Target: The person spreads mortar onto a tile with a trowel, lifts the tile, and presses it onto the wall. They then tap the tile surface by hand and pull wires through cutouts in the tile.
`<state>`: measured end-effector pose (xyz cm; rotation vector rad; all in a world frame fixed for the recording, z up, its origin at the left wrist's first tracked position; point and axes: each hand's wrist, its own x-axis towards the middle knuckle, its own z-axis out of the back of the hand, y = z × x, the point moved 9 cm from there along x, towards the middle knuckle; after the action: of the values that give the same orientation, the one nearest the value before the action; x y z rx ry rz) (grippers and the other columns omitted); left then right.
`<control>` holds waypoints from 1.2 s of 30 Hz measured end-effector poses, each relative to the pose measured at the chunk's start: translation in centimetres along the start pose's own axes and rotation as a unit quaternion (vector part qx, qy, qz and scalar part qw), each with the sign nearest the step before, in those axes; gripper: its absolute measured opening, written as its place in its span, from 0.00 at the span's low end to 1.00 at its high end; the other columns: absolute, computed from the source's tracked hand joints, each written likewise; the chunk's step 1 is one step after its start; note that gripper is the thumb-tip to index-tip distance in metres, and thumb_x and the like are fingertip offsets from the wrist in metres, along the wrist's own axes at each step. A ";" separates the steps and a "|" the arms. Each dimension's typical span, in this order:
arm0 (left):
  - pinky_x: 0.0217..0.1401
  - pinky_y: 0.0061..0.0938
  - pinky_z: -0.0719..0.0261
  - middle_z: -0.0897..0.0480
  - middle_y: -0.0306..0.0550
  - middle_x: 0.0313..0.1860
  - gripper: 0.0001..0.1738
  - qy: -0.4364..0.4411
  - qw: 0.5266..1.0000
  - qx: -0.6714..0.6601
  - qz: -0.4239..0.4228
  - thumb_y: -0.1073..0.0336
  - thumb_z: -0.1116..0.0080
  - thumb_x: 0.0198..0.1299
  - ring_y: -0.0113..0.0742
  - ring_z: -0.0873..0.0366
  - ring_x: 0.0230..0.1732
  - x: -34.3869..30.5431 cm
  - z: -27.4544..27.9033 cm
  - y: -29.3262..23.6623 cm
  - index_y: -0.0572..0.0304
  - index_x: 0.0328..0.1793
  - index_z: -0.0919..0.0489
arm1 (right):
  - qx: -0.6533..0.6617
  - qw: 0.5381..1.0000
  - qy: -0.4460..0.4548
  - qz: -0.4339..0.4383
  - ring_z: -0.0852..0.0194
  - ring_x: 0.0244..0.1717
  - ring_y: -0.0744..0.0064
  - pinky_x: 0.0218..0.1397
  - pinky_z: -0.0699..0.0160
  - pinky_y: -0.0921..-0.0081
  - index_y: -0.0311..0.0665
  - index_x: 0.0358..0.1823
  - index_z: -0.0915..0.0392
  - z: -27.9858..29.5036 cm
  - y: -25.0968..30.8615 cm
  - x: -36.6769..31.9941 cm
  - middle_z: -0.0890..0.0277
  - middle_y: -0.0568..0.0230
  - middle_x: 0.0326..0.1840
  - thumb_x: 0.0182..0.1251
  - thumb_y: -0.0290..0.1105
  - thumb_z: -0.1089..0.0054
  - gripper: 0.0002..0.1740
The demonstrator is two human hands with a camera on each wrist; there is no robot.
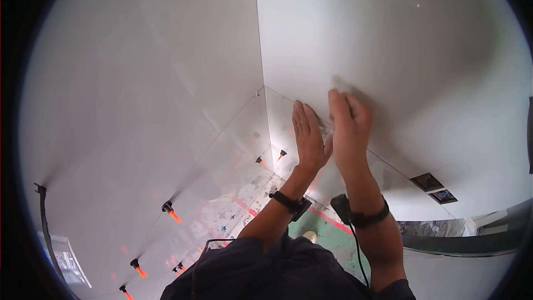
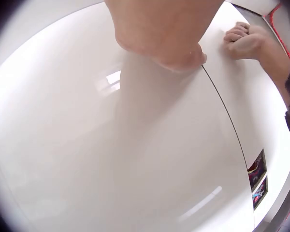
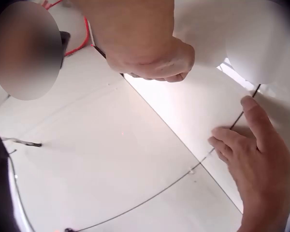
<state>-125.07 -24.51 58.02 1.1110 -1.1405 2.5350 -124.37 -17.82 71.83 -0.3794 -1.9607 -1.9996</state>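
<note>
My left hand (image 1: 311, 136) lies against the glossy white wall panels, its fingers straight and pointing up across the thin horizontal joint (image 1: 391, 168). In the right wrist view the left hand's (image 3: 263, 154) thumb and forefinger spread apart beside that dark line. To the right, my right hand (image 1: 351, 119) is curled into a fist close to the upper wall panel (image 1: 388, 39). The left wrist view shows the right hand's (image 2: 239, 41) fingers folded into the palm, with nothing visible in them. Below the joint is the lower panel (image 2: 135, 159).
A second panelled wall (image 1: 139, 78) meets this one at a corner on the left. Black-and-orange tile clips (image 1: 172, 212) stick out along its joints. Right of my hands, two electrical boxes (image 1: 426, 181) with wires sit at the joint. A green floor patch (image 1: 316, 228) lies below.
</note>
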 end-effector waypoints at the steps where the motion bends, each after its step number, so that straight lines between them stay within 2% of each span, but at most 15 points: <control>1: 0.80 0.61 0.65 0.62 0.83 0.78 0.56 -0.017 1.000 0.004 -0.013 0.58 0.40 0.56 0.76 0.67 0.81 0.0 0.2 -0.3 0.85 0.77 0.61 | 0.017 0.999 -0.035 0.004 0.55 0.21 0.87 0.22 0.55 0.78 0.37 0.17 0.43 0.0 -1.6 0.9 0.48 0.78 0.16 0.72 0.31 0.45 0.24; 3: 0.80 0.62 0.65 0.61 0.85 0.77 0.55 0.005 1.000 0.011 0.002 0.56 0.42 0.58 0.77 0.66 0.80 0.5 0.3 -0.3 0.86 0.77 0.61 | 0.030 0.997 -0.069 0.011 0.54 0.20 0.87 0.22 0.54 0.77 0.34 0.17 0.43 -0.3 -1.8 1.0 0.47 0.76 0.14 0.71 0.32 0.44 0.25; 5: 0.80 0.62 0.65 0.59 0.85 0.77 0.54 0.097 0.979 -0.136 0.120 0.52 0.44 0.60 0.77 0.66 0.80 0.9 -0.7 0.9 0.87 0.76 0.61 | 0.040 0.998 -0.009 -0.044 0.55 0.22 0.88 0.24 0.54 0.80 0.40 0.17 0.42 -2.5 -1.6 -0.1 0.48 0.80 0.17 0.72 0.33 0.45 0.24; 6: 0.80 0.62 0.65 0.59 0.85 0.77 0.54 0.095 0.979 -0.135 0.121 0.52 0.44 0.60 0.77 0.66 0.80 0.7 -0.8 1.2 0.87 0.76 0.61 | 0.040 0.998 -0.006 -0.043 0.55 0.22 0.88 0.24 0.54 0.80 0.40 0.17 0.42 -2.6 -2.0 0.4 0.48 0.80 0.17 0.72 0.33 0.45 0.24; 8: 0.80 0.62 0.64 0.57 0.83 0.77 0.54 0.025 0.999 0.040 0.005 0.49 0.44 0.61 0.76 0.65 0.80 0.2 0.0 0.1 0.85 0.77 0.58 | -0.004 0.999 -0.045 0.005 0.55 0.22 0.88 0.25 0.53 0.79 0.40 0.17 0.42 -1.8 -2.4 1.5 0.48 0.79 0.16 0.72 0.34 0.45 0.24; 9: 0.80 0.62 0.64 0.57 0.83 0.77 0.54 0.025 0.999 0.041 0.005 0.49 0.44 0.61 0.76 0.65 0.80 0.3 0.5 0.0 0.85 0.77 0.58 | -0.003 0.999 -0.044 0.005 0.55 0.22 0.88 0.25 0.53 0.79 0.40 0.17 0.42 -2.4 -2.1 1.3 0.48 0.79 0.16 0.72 0.34 0.45 0.24; 11: 0.80 0.62 0.64 0.56 0.81 0.78 0.53 0.043 0.984 -0.157 0.074 0.48 0.44 0.62 0.75 0.63 0.80 0.6 0.7 0.7 0.82 0.78 0.56 | -0.010 0.999 -0.039 -0.004 0.47 0.15 0.85 0.19 0.45 0.76 0.36 0.15 0.44 -3.8 -1.4 0.8 0.45 0.74 0.10 0.72 0.32 0.45 0.26; 12: 0.80 0.62 0.64 0.56 0.81 0.78 0.53 0.042 0.984 -0.158 0.072 0.48 0.44 0.62 0.75 0.63 0.80 0.6 0.5 1.0 0.82 0.78 0.56 | -0.010 0.999 -0.038 -0.002 0.47 0.15 0.85 0.19 0.45 0.76 0.36 0.15 0.44 -3.9 -1.2 1.2 0.45 0.74 0.10 0.72 0.32 0.45 0.26; 14: 0.79 0.63 0.65 0.54 0.78 0.78 0.52 0.038 0.999 0.026 -0.005 0.49 0.44 0.62 0.74 0.61 0.80 -0.1 -0.2 0.7 0.80 0.78 0.55 | 0.034 0.998 -0.037 -0.023 0.47 0.15 0.85 0.18 0.44 0.76 0.36 0.15 0.43 -3.9 -1.6 2.1 0.46 0.75 0.11 0.72 0.33 0.45 0.25; 18: 0.79 0.64 0.65 0.53 0.77 0.79 0.52 0.051 0.997 0.062 -0.008 0.48 0.43 0.61 0.74 0.60 0.80 -0.9 -1.0 1.4 0.81 0.78 0.53 | 0.027 0.999 -0.028 -0.019 0.47 0.16 0.85 0.19 0.45 0.77 0.35 0.17 0.41 -4.2 -2.6 2.3 0.46 0.74 0.11 0.72 0.33 0.45 0.24; 20: 0.79 0.64 0.63 0.52 0.75 0.79 0.51 0.068 0.995 0.069 -0.032 0.49 0.42 0.61 0.73 0.59 0.80 -1.6 -0.9 1.1 0.80 0.77 0.50 | -0.048 0.999 0.010 0.019 0.47 0.17 0.86 0.20 0.47 0.77 0.34 0.18 0.40 -4.4 -2.8 1.8 0.45 0.73 0.12 0.72 0.34 0.45 0.23; 25: 0.79 0.64 0.61 0.49 0.74 0.78 0.49 0.037 0.998 0.035 -0.036 0.53 0.40 0.60 0.74 0.56 0.79 -1.8 0.4 0.8 0.79 0.77 0.48 | -0.062 0.994 -0.034 -0.078 0.49 0.20 0.86 0.21 0.47 0.76 0.32 0.20 0.36 1.4 -4.9 -3.3 0.42 0.70 0.14 0.70 0.33 0.42 0.21; 29: 0.79 0.61 0.58 0.49 0.74 0.78 0.48 0.017 0.997 0.005 -0.073 0.56 0.40 0.61 0.72 0.55 0.79 -2.9 2.0 4.1 0.79 0.78 0.50 | -0.241 0.968 -0.028 -0.067 0.49 0.20 0.86 0.22 0.46 0.76 0.30 0.22 0.31 8.1 -7.7 -10.5 0.40 0.69 0.14 0.68 0.31 0.40 0.17; 31: 0.80 0.58 0.56 0.50 0.75 0.78 0.49 -0.080 0.996 -0.013 -0.026 0.57 0.40 0.62 0.72 0.55 0.80 -1.0 4.7 6.6 0.78 0.79 0.53 | -0.254 0.954 -0.069 -0.146 0.49 0.21 0.86 0.22 0.46 0.76 0.29 0.22 0.32 12.4 -10.7 -15.0 0.41 0.68 0.14 0.67 0.30 0.39 0.18; 36: 0.80 0.54 0.55 0.53 0.75 0.79 0.48 -0.106 0.989 -0.089 -0.049 0.55 0.44 0.67 0.72 0.55 0.80 3.6 4.6 7.2 0.77 0.80 0.56 | -0.291 0.914 -0.132 -0.250 0.46 0.20 0.84 0.23 0.45 0.74 0.29 0.21 0.31 20.0 -14.6 -25.3 0.38 0.67 0.14 0.69 0.31 0.40 0.18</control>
<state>-127.95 -33.29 58.24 1.3752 -1.2987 2.2338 -107.72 3.30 48.83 -0.3084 -1.6731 -3.0163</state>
